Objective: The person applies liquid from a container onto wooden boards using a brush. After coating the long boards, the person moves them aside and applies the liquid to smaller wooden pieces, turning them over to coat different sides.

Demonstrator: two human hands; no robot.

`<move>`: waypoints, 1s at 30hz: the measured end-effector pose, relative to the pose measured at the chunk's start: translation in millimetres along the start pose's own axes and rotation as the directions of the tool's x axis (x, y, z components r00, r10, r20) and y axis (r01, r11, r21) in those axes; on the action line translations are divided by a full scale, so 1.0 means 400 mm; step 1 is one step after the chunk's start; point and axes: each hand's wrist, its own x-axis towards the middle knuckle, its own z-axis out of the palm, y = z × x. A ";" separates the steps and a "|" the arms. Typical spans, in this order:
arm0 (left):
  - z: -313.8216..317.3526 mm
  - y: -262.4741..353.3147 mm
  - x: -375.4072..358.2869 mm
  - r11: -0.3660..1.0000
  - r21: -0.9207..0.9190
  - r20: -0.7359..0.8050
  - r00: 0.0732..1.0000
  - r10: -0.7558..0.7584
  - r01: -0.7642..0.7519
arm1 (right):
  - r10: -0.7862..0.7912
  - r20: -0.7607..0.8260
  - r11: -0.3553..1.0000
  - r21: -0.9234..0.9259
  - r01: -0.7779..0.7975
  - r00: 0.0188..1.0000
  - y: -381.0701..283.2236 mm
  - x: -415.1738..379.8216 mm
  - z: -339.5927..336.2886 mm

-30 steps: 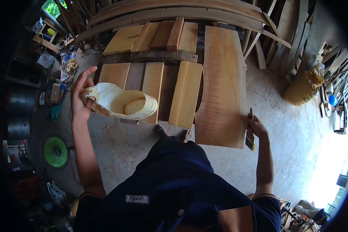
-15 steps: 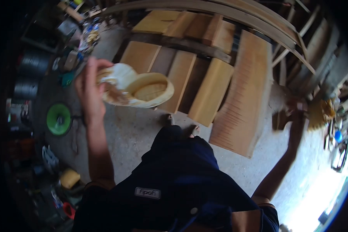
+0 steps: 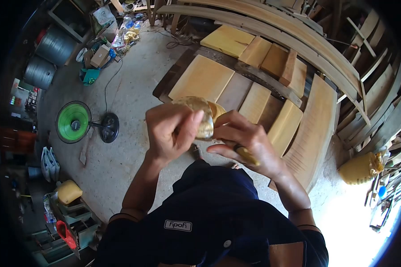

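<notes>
In the middle of the view my left hand (image 3: pixel 171 129) is closed on a pale, round hollow piece (image 3: pixel 204 122), its fingers over the near side. My right hand (image 3: pixel 249 142) is beside it, fingers bent, with a small yellowish thing (image 3: pixel 246 155) in the palm; blur hides what this thing is. The fingertips of my right hand are close to the hollow piece; whether they touch it is unclear. Both hands are above the concrete floor, in front of my dark shirt.
Wooden boards (image 3: pixel 202 79) lie beyond my hands, with a long slab (image 3: pixel 314 129) at the right. A green fan (image 3: pixel 74 124) stands at the left. A yellow basket (image 3: pixel 356 170) is at the right, a yellow container (image 3: pixel 69 192) at the lower left.
My left hand has moved right and inward with the hollow piece, which is now turned. My right hand has come from the far right, near the yellow basket, to beside the piece.
</notes>
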 end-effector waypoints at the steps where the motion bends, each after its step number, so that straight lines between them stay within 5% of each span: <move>1: -0.017 -0.019 -0.008 1.000 0.001 0.015 1.000 0.026 -0.026 | 0.006 0.040 1.000 -0.026 -0.005 0.999 0.002 0.025 0.026; 5: -0.093 -0.112 -0.033 0.996 0.083 -0.023 0.999 -0.029 0.031 | 0.101 0.073 0.994 0.038 -0.104 0.992 0.045 0.089 0.073; 7: -0.144 -0.173 -0.048 0.989 0.139 -0.074 0.997 -0.037 0.047 | 0.085 -0.051 0.974 0.215 -0.072 0.995 0.064 0.124 0.042; 9: -0.199 -0.240 -0.077 0.937 0.252 -0.164 0.965 -0.206 0.243 | 0.312 -0.288 0.900 0.394 -0.184 0.905 0.087 0.154 0.035; 12: -0.270 -0.313 -0.111 0.902 0.221 -0.260 0.914 -0.313 0.371 | 0.143 -0.393 0.902 -0.325 -0.283 0.908 0.181 0.243 0.027; 17: -0.354 -0.404 -0.168 0.855 0.144 -0.417 0.814 -0.404 0.498 | 0.121 -0.290 0.719 -0.634 -0.285 0.949 0.410 0.285 0.069; 21: -0.389 -0.456 -0.181 0.784 0.009 -0.515 0.675 -0.528 0.620 | 0.162 -0.078 0.803 -0.569 -0.177 0.984 0.317 0.238 0.172; 23: -0.394 -0.473 -0.177 0.766 -0.048 -0.524 0.637 -0.565 0.641 | 0.242 0.056 0.916 -0.343 -0.209 0.969 0.253 0.218 0.203; 26: -0.394 -0.499 -0.169 0.771 -0.118 -0.531 0.616 -0.582 0.626 | 0.209 0.066 0.949 -0.255 -0.186 0.976 0.221 0.241 0.220; 29: -0.398 -0.506 -0.163 0.819 -0.059 -0.543 0.670 -0.506 0.571 | 0.382 0.072 0.912 -0.191 -0.364 0.921 0.262 0.326 0.194; 30: -0.404 -0.509 -0.166 0.813 -0.087 -0.554 0.651 -0.519 0.575 | 0.290 0.034 0.891 -0.374 -0.257 0.956 0.309 0.352 0.170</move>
